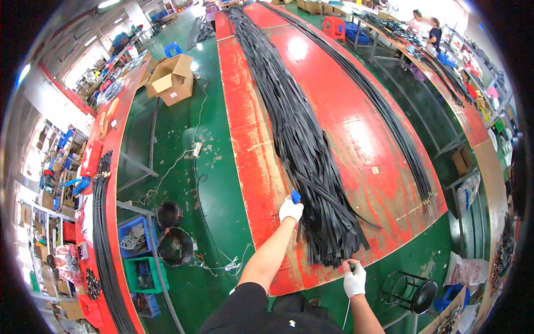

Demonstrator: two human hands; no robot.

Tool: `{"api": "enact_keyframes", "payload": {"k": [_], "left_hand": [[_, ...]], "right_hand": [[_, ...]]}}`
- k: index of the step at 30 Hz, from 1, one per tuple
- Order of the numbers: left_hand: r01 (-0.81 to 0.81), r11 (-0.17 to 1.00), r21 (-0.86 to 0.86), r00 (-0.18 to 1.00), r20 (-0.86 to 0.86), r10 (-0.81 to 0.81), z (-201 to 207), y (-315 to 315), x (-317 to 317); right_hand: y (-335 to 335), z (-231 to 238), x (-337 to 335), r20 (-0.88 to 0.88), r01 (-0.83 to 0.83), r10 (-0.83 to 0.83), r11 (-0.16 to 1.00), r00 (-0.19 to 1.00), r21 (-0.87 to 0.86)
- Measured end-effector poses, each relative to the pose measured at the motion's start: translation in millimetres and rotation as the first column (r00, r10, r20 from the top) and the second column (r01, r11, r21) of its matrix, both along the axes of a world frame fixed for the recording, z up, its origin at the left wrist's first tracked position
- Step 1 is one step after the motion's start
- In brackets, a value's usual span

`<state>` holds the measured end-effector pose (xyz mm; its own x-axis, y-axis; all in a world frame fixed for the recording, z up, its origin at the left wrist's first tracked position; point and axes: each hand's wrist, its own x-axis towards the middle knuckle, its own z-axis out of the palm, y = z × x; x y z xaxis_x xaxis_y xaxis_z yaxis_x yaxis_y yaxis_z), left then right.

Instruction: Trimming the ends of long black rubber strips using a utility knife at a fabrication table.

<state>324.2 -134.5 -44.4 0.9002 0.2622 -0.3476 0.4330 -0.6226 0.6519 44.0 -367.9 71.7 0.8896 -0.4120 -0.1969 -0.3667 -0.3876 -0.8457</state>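
Note:
A long bundle of flat black strips (303, 139) runs down the red-topped table (345, 128), its cut ends gathered near the front edge. My left hand (290, 211), in a white glove, is closed around a small blue object (295, 196) at the bundle's left side; what kind of object it is cannot be made out. At the front ends of the strips, my right hand (354, 281) is pinched, gloved in white with bare fingertips showing. From below that hand trails a thin white cord (347, 314). A small dark piece at the fingertips is too small to name.
Thinner black lengths (389, 106) lie along the table's right side. A black round stool (414, 292) stands off the front right corner. To the left are an open cardboard box (171, 80), dark buckets (175, 246), blue and green crates (146, 274), and cords on the green floor.

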Motion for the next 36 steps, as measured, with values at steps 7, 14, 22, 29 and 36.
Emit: {"api": "enact_keyframes", "payload": {"k": [7,14,22,29,36], "left_hand": [[-0.012,0.995,0.099,0.999,-0.028,0.015,-7,-38,-16],[-0.059,0.983,0.175,0.996,-0.059,0.070,-15,-40,-40],[0.082,0.994,0.079,0.990,-0.123,-0.072,-11,-61,-86],[0.105,0.986,-0.129,0.994,-0.026,-0.109,-4,-69,-121],[-0.018,0.999,-0.049,0.989,-0.146,0.011,23,-19,-164]], "right_hand": [[-20,-9,-26,-0.029,0.038,-0.040,0.997,0.999,-0.067],[-37,45,-32,-0.164,0.030,-0.031,1.000,0.986,-0.010],[-46,43,-49,-0.151,0.108,-0.103,0.994,0.983,0.021],[-64,7,-57,-0.108,0.019,-0.048,0.967,0.993,-0.255],[-67,21,-71,0.084,0.104,-0.086,0.966,0.993,-0.235]]}}
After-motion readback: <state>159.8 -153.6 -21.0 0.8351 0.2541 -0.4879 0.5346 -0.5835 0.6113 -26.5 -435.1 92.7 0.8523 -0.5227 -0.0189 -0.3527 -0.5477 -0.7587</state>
